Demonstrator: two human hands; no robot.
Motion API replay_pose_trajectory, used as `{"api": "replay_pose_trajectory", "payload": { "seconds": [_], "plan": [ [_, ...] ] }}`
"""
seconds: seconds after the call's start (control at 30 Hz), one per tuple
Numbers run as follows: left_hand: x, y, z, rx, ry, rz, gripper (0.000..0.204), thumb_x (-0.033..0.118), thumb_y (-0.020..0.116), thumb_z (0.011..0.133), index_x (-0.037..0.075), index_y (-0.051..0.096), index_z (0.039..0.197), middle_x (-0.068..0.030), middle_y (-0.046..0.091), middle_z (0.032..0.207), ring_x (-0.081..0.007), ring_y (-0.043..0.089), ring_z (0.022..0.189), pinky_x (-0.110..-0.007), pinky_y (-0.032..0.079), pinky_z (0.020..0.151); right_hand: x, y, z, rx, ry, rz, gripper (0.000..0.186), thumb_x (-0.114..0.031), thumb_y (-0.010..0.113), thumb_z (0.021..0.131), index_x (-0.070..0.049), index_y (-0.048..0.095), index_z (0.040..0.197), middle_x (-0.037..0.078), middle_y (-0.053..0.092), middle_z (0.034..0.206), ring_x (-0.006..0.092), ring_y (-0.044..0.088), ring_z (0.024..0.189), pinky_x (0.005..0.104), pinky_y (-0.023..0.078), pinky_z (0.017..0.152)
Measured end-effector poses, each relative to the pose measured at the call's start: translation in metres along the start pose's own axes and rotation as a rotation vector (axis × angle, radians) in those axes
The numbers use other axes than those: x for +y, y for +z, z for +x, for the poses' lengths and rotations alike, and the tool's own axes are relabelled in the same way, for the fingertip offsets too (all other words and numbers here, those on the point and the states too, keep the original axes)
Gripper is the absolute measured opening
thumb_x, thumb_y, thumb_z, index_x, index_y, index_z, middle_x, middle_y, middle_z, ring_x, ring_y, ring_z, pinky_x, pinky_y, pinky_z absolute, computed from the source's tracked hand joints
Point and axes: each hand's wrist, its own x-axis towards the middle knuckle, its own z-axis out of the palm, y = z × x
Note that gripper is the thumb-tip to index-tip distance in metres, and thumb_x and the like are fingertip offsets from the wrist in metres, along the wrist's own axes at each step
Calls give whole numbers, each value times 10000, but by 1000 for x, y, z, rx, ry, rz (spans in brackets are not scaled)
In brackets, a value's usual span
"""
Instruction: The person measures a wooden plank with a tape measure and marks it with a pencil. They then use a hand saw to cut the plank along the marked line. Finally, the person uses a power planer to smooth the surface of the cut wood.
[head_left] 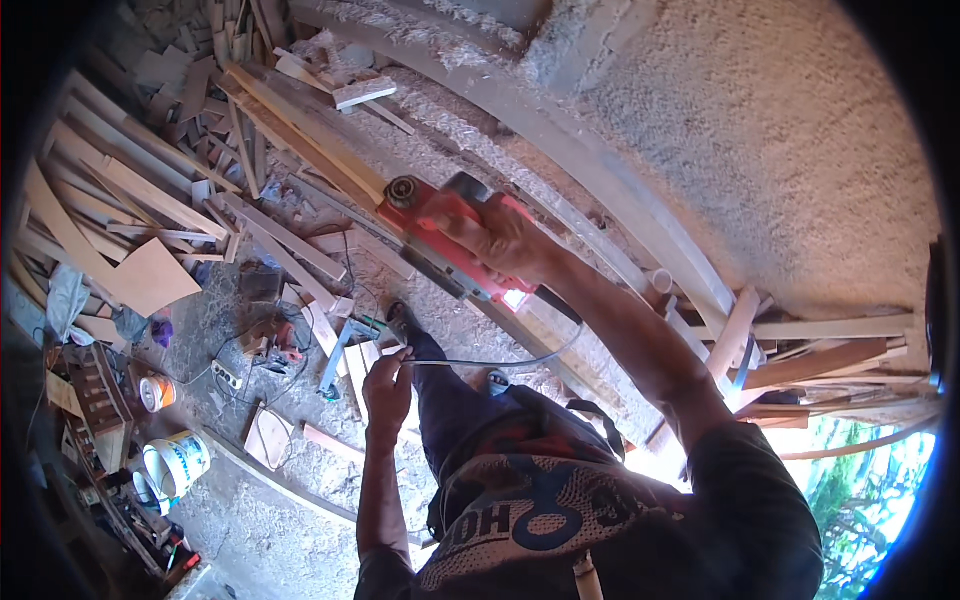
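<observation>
My right hand (497, 238) grips the handle of a red electric hand planer (452, 252). The planer sits over a long wooden board (315, 140) that runs from the upper left down toward my body. Its round dark knob points up the board. From the planer's rear a grey power cord (490, 364) curves across to my left hand (387, 390). The left fingers are pinched around that cord, held off to the left and apart from the board. The planer's underside is hidden from view.
Offcuts and planks (130, 190) pile up on the left. Buckets (178, 463) and an extension socket (227, 374) stand on the littered floor. Shavings line a ledge (560, 130) beside the rough wall (760, 150). More timber (820, 370) lies at the right.
</observation>
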Motion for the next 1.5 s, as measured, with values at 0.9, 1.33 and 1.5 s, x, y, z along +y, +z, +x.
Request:
{"api": "replay_pose_trajectory", "payload": {
  "seconds": [0.9, 1.33, 1.5],
  "plan": [
    [13, 145, -98, -689, 582, 322, 163, 283, 627, 881, 168, 716, 955, -66, 694, 921, -258, 700, 904, -432, 555, 801, 159, 2, -292, 145, -75, -185, 678, -618, 478, 979, 12, 608, 1192, 159, 617, 693, 289, 659, 623, 414, 493, 568],
    [-2, 65, -54, -530, 257, 340, 223, 308, 614, 933, 115, 720, 970, -92, 705, 969, -298, 674, 967, -455, 538, 845, 38, 14, -65, 84, -141, 38, 616, -628, 519, 989, -61, 634, 1200, 146, 583, 720, 259, 610, 631, 394, 474, 611],
    [-23, 53, -27, -442, 120, 292, 257, 336, 604, 955, 109, 716, 1000, -131, 703, 982, -349, 675, 939, -483, 529, 838, -7, 23, 27, 50, -183, 64, 591, -643, 511, 987, -104, 631, 1197, 69, 582, 668, 163, 596, 554, 353, 468, 530]
  ]
}}
